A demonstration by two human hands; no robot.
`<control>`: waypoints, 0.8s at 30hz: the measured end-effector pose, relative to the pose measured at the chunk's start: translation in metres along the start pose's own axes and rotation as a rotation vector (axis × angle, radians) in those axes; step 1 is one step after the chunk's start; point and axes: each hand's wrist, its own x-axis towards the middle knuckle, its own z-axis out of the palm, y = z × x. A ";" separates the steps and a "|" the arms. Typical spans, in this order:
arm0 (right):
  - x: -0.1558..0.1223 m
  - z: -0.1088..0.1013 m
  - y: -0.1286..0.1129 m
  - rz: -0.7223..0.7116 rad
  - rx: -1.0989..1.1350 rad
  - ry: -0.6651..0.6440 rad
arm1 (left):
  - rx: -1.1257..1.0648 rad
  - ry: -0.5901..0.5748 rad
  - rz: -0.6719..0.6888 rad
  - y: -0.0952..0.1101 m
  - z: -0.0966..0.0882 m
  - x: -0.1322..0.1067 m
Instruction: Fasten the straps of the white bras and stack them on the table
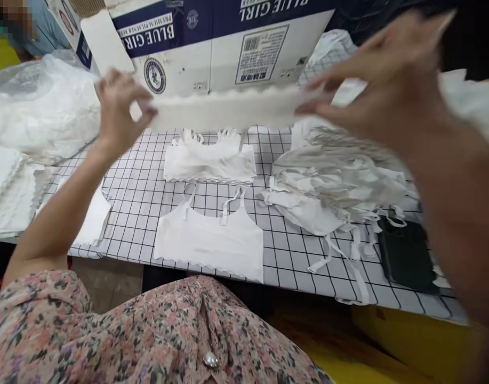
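My left hand (118,109) and my right hand (382,80) hold a white garment (228,109) stretched out between them above the table, each pinching one end. Under it, a white crop top (210,240) with thin straps lies flat near the front edge of the checked table (144,186). A second, folded white top (210,160) rests just behind that one. To the right sits a loose pile of white tops (340,186) with dangling straps.
A blue-and-white cardboard box (212,42) stands at the back. A plastic bag of white cloth (40,106) and stacked white pieces (8,186) lie at left. A dark phone (406,256) lies at right. Another person (16,26) is at the far left.
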 end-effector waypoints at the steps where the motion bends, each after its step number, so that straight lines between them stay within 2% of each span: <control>1: -0.026 0.016 -0.004 -0.017 -0.018 -0.077 | -0.040 -0.038 -0.031 0.003 0.020 -0.033; 4: -0.096 0.060 -0.004 -0.002 0.020 -0.259 | -0.122 -0.036 -0.014 0.012 0.074 -0.125; 6: -0.128 0.080 0.000 0.041 0.030 -0.333 | -0.139 -0.067 -0.028 0.017 0.095 -0.166; 7: -0.140 0.085 0.002 0.051 0.043 -0.329 | -0.160 -0.070 -0.021 0.019 0.099 -0.179; 10: -0.165 0.081 0.001 -0.025 0.168 -0.167 | -0.262 -0.041 0.077 0.024 0.091 -0.198; 12: -0.184 0.069 -0.005 -0.105 0.229 -0.023 | -0.290 -0.003 0.156 0.028 0.077 -0.209; 14: -0.209 0.058 -0.015 -0.144 0.216 0.036 | -0.260 0.006 0.187 0.033 0.067 -0.227; 16: -0.240 0.053 -0.027 -0.145 0.174 -0.012 | -0.233 -0.039 0.193 0.038 0.066 -0.251; 20: -0.292 0.061 -0.048 -0.083 0.150 -0.212 | -0.296 -0.140 0.190 0.047 0.078 -0.293; 24: -0.312 0.061 -0.060 0.092 0.158 -0.208 | -0.333 -0.203 0.082 0.051 0.078 -0.308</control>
